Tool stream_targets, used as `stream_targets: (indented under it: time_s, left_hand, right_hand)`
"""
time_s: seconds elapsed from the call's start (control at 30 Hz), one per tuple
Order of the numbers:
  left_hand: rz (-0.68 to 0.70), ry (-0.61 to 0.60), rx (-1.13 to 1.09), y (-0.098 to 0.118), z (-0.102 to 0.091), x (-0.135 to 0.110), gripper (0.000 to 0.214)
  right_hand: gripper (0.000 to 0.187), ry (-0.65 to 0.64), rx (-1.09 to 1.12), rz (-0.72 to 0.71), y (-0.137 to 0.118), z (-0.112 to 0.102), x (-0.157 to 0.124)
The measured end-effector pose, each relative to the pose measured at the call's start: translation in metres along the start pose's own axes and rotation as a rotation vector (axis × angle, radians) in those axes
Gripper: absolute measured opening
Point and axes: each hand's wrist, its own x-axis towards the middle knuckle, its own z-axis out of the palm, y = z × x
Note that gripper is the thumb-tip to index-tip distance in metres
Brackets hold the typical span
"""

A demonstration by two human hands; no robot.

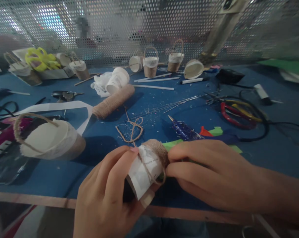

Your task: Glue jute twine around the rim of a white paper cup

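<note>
My left hand [107, 195] grips a white paper cup [143, 175] lying on its side over the table's near edge, thumb and fingers wrapped round it. Brown jute twine [158, 148] is wound round the cup's far end, and a strand crosses its white wall. My right hand [209, 175] is closed, its fingertips pressed on the wound twine. A loose loop of the same twine [131, 129] trails across the blue table [102, 138] to a spool of jute [113, 100].
A finished twine-wrapped cup basket [49, 140] lies at the left. A blue glue gun [184, 129] and green and red paper scraps [214, 131] sit behind my right hand. Scissors [65, 96], several cups, small baskets, glue sticks and cables fill the back. A perforated metal screen [149, 26] stands behind.
</note>
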Motion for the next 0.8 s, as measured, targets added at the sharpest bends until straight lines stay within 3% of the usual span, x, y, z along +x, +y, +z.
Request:
stream_targets:
  time_s: [0.27, 0.47, 0.8]
  left_hand:
    - [-0.039, -0.018, -0.008, 0.0035, -0.0012, 0.0005, 0.044]
    - [0.025, 0.023, -0.007, 0.0006, 0.0008, 0.0018, 0.047]
    - [0.017, 0.026, -0.014, -0.0011, 0.0015, 0.0002, 0.047]
  right_hand:
    - [0.025, -0.007, 0.033, -0.003, 0.0017, 0.0006, -0.002]
    - [0.023, -0.022, 0.066, -0.006, 0.0014, 0.0004, -0.0036]
    - [0.023, -0.008, 0.05, -0.006, 0.0006, -0.0007, -0.0021]
